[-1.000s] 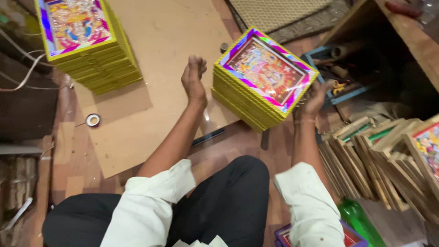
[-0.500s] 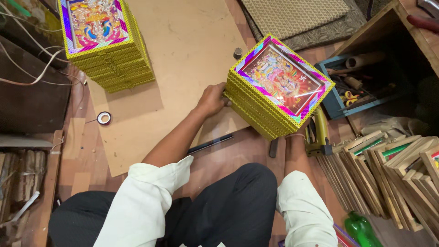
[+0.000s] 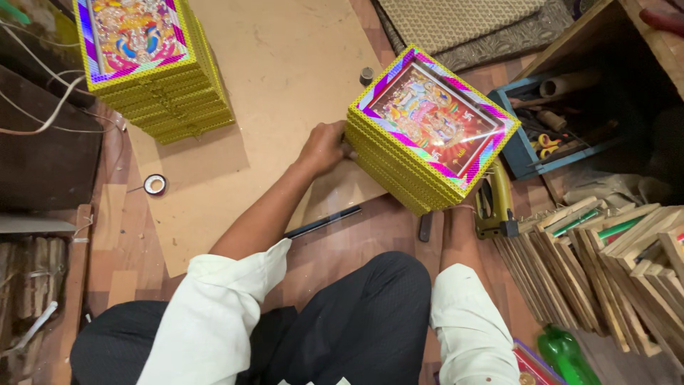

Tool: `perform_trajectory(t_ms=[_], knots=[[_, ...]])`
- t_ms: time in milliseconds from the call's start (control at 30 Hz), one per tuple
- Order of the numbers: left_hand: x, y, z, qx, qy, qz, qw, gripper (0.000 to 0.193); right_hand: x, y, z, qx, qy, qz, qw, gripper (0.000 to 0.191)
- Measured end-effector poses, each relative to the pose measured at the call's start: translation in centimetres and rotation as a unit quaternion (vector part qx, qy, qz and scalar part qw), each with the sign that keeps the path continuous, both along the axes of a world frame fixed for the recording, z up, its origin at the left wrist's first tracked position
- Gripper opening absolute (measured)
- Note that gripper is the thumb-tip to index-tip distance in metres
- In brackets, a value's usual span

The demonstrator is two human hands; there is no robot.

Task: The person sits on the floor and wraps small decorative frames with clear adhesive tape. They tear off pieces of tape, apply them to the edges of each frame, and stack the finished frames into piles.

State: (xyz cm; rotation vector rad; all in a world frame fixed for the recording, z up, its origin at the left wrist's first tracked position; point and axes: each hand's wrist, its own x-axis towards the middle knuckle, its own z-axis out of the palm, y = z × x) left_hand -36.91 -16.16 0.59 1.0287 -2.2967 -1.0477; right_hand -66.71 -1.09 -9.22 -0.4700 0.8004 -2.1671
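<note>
A stack of yellow-edged picture frames [image 3: 427, 135], topped by a colourful print with a pink and purple border, is tilted up off the brown board [image 3: 285, 85]. My left hand [image 3: 324, 146] grips the stack's left side. My right hand is hidden under the stack's near right corner; only its forearm [image 3: 456, 235] shows, so the stack rests between both hands. A second, similar stack of frames [image 3: 149, 64] stands on the board at the far left.
A small tape roll [image 3: 154, 185] lies left of the board. A dark flat bar [image 3: 324, 222] lies in front of me. A yellow-green tool [image 3: 495, 203], wooden frame mouldings [image 3: 613, 264], a blue tray of tools [image 3: 548, 132] and a green bottle [image 3: 566, 356] crowd the right.
My left hand has dropped from open above the board onto the stack's left side. The stack has shifted and my right hand has slid out of sight beneath it.
</note>
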Motion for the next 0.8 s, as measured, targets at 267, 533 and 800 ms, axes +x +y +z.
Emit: perform_trajectory(t_ms=[267, 533, 800], knots=[[-0.2, -0.3, -0.5, 0.015, 0.016, 0.002, 1.0, 0.038, 0.9, 0.2, 1.3, -0.016, 0.006, -0.009, 1.0, 0.049], [-0.7, 1.6, -0.4, 0.083, 0.042, 0.043, 0.995, 0.045, -1.1, 0.5, 0.8, -0.048, 0.052, -0.015, 0.997, 0.039], [-0.9, 1.2, -0.8, 0.046, 0.024, 0.051, 0.997, 0.051, -0.4, -0.4, 1.3, 0.015, 0.132, -0.084, 0.988, 0.033]])
